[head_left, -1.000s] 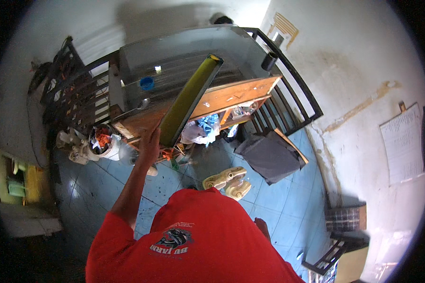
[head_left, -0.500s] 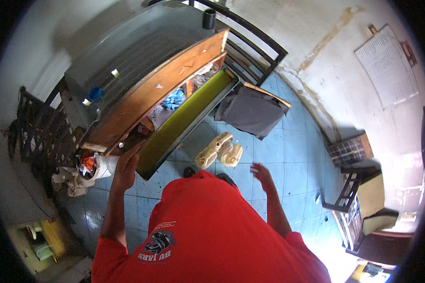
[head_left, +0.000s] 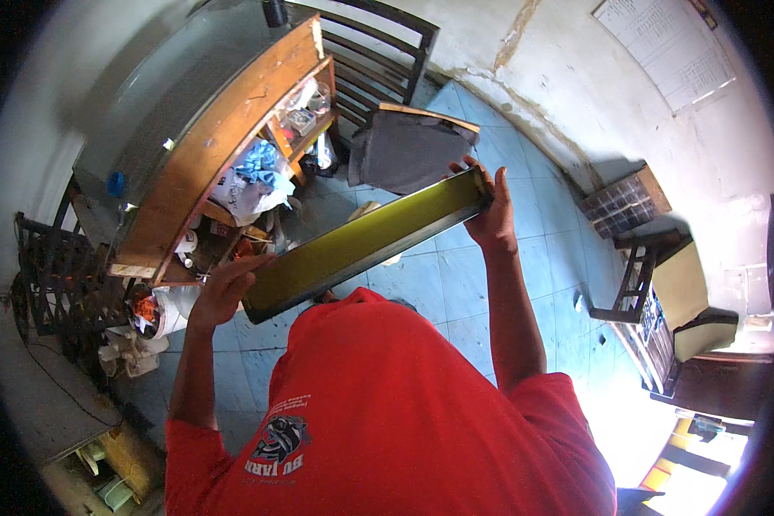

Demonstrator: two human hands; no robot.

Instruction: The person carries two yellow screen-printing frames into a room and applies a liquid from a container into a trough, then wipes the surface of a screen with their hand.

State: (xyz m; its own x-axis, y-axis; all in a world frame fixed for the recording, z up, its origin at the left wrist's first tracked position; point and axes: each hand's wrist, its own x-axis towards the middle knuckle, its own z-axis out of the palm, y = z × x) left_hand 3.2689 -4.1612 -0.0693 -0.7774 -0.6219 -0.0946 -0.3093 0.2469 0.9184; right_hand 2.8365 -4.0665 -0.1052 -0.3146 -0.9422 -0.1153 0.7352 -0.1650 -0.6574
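A long, narrow yellow-green panel with a thick dark edge is held up in front of my body, slanting upward to the right. At its lower left end is my left hand, its fingers against the corner. My right hand grips the upper right end, with fingers over the far edge. Beyond the panel stands a wooden counter with open shelves, where a blue-and-white plastic bag and jumbled small items lie. Under the panel, pale plastic jugs on the floor are mostly hidden.
A dark grey covered board lies on the blue tiled floor beside the slatted black bench. Left of me stands a white bucket with orange contents. Chairs and a dark checked box are at the right.
The panel has come away from the counter front toward me, uncovering the shelves. My right hand has risen from beside the jugs and taken hold of its right end.
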